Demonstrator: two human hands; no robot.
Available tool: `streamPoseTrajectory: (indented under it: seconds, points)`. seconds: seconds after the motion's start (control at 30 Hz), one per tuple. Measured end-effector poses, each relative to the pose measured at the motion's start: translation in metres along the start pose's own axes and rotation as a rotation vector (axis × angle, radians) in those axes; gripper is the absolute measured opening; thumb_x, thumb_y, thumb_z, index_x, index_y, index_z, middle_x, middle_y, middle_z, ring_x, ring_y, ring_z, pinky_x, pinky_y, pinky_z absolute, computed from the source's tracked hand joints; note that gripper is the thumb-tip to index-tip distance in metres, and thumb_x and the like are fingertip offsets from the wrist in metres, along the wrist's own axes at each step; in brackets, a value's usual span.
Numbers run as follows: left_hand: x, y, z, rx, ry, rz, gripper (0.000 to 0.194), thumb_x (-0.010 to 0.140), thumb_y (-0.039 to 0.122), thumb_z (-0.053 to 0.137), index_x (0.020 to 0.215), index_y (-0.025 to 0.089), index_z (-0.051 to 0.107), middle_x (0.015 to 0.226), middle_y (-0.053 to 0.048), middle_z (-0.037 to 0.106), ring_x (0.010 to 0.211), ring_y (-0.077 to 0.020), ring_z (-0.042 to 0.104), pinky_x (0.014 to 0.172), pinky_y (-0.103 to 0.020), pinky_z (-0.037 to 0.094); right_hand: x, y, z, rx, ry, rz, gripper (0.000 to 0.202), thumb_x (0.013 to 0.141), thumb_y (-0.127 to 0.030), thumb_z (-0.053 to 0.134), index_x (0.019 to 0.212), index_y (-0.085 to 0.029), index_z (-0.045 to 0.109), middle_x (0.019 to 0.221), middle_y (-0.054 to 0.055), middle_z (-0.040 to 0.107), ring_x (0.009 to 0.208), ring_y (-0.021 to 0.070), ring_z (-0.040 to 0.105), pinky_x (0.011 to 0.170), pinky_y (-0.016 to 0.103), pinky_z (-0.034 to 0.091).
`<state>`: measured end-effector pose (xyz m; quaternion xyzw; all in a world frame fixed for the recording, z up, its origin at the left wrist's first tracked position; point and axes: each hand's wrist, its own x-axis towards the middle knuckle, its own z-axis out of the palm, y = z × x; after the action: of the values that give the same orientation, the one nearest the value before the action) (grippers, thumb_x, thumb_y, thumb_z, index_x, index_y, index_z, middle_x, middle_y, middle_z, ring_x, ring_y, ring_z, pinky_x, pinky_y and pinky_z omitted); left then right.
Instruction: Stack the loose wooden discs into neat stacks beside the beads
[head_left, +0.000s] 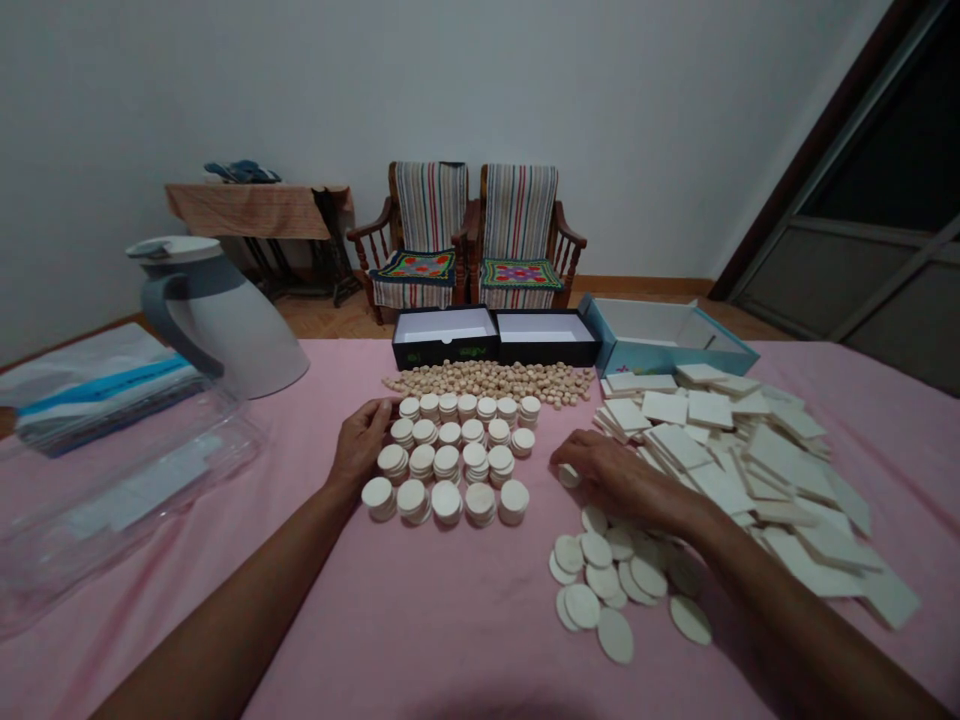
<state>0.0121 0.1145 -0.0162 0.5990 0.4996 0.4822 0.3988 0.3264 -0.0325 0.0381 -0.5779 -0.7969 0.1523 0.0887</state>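
Note:
Stacks of round pale wooden discs (447,462) stand in four rows on the pink cloth (420,620). My left hand (361,440) rests at the left edge of these rows, its fingers beside the upper stacks; whether it holds anything is hidden. To the right of the rows, my right hand (600,470) has its fingers curled down over a single wooden disc (569,476). Below that hand lies a loose heap of discs (602,581), partly hidden under my right forearm.
Small wooden beads (495,382) lie behind the stacks, before two black boxes (446,350) and a blue box (660,357). Square wooden tiles (735,450) are piled at the right. A jug (225,320) and a clear plastic tray (135,490) occupy the left.

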Motion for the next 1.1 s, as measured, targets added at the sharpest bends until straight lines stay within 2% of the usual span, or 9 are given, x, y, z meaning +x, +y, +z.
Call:
streamPoseTrajectory:
  seconds: [0.1, 0.2, 0.37, 0.43, 0.6, 0.7, 0.83, 0.97, 1.1]
  points:
    - [0.002, -0.003, -0.001, 0.008, -0.007, 0.005, 0.048, 0.079, 0.055, 0.051, 0.101, 0.014, 0.066, 0.103, -0.010, 0.069, 0.091, -0.0234, 0.064, 0.079, -0.033, 0.050, 0.001, 0.001, 0.004, -0.011, 0.095, 0.051, 0.030, 0.077, -0.008, 0.052, 0.105, -0.018, 0.057, 0.101, 0.009, 0.058, 0.094, 0.0206, 0.053, 0.078, 0.029, 0.038]
    - [0.002, -0.002, 0.000, 0.014, -0.010, -0.001, 0.050, 0.079, 0.056, 0.051, 0.102, 0.014, 0.066, 0.102, -0.010, 0.069, 0.091, -0.0233, 0.064, 0.078, -0.032, 0.051, 0.001, 0.006, 0.016, -0.041, 0.115, 0.128, 0.022, 0.075, -0.015, 0.057, 0.097, -0.017, 0.058, 0.095, 0.008, 0.058, 0.087, 0.0205, 0.053, 0.072, 0.029, 0.038]
    - [-0.001, 0.003, 0.000, 0.021, 0.007, -0.008, 0.048, 0.078, 0.055, 0.053, 0.099, 0.013, 0.066, 0.101, -0.010, 0.070, 0.089, -0.0229, 0.064, 0.078, -0.032, 0.050, 0.002, 0.011, 0.028, -0.017, 0.092, 0.153, 0.026, 0.070, -0.005, 0.051, 0.092, -0.018, 0.058, 0.091, 0.007, 0.057, 0.080, 0.0179, 0.053, 0.068, 0.027, 0.037]
    - [-0.001, 0.004, 0.000, 0.013, 0.009, -0.012, 0.048, 0.078, 0.054, 0.053, 0.099, 0.013, 0.066, 0.100, -0.010, 0.070, 0.089, -0.0230, 0.064, 0.077, -0.032, 0.050, 0.004, 0.009, 0.025, -0.005, 0.123, 0.114, 0.028, 0.068, -0.004, 0.051, 0.093, -0.017, 0.056, 0.091, 0.007, 0.056, 0.083, 0.0189, 0.052, 0.070, 0.028, 0.038]
    - [-0.002, 0.005, 0.001, 0.004, 0.008, 0.000, 0.049, 0.077, 0.055, 0.053, 0.099, 0.013, 0.066, 0.101, -0.010, 0.070, 0.090, -0.0235, 0.063, 0.080, -0.033, 0.050, 0.021, -0.003, 0.010, 0.021, 0.290, -0.054, 0.035, 0.069, -0.003, 0.051, 0.101, -0.018, 0.052, 0.097, 0.007, 0.054, 0.090, 0.0196, 0.050, 0.078, 0.030, 0.039]
    - [-0.003, 0.008, 0.001, 0.011, 0.010, -0.003, 0.050, 0.077, 0.056, 0.053, 0.099, 0.013, 0.066, 0.101, -0.011, 0.070, 0.091, -0.0241, 0.063, 0.080, -0.034, 0.050, 0.037, -0.008, 0.007, 0.046, 0.312, -0.112, 0.036, 0.067, -0.002, 0.051, 0.099, -0.019, 0.052, 0.098, 0.007, 0.054, 0.092, 0.0198, 0.049, 0.079, 0.030, 0.040]
    - [-0.004, 0.009, 0.001, 0.022, 0.004, -0.002, 0.051, 0.078, 0.056, 0.053, 0.101, 0.013, 0.066, 0.100, -0.010, 0.070, 0.089, -0.0238, 0.063, 0.079, -0.034, 0.050, 0.054, -0.012, 0.009, 0.040, 0.281, -0.111, 0.034, 0.067, -0.001, 0.051, 0.097, -0.018, 0.053, 0.097, 0.007, 0.055, 0.090, 0.0199, 0.050, 0.078, 0.030, 0.040]
    - [-0.003, 0.007, 0.001, 0.011, 0.006, -0.008, 0.049, 0.078, 0.054, 0.053, 0.101, 0.013, 0.066, 0.099, -0.010, 0.070, 0.088, -0.0232, 0.064, 0.078, -0.033, 0.050, 0.057, -0.013, 0.009, 0.035, 0.266, -0.111, 0.036, 0.067, 0.000, 0.049, 0.099, -0.017, 0.054, 0.098, 0.008, 0.056, 0.091, 0.0198, 0.050, 0.077, 0.029, 0.039]
    - [-0.002, 0.005, 0.001, 0.005, 0.011, -0.005, 0.047, 0.078, 0.054, 0.053, 0.098, 0.014, 0.066, 0.099, -0.009, 0.070, 0.088, -0.0227, 0.063, 0.077, -0.032, 0.050, 0.050, -0.014, 0.006, -0.001, 0.302, 0.016, 0.029, 0.069, -0.002, 0.047, 0.093, -0.016, 0.055, 0.092, 0.008, 0.058, 0.086, 0.0187, 0.052, 0.071, 0.026, 0.037]
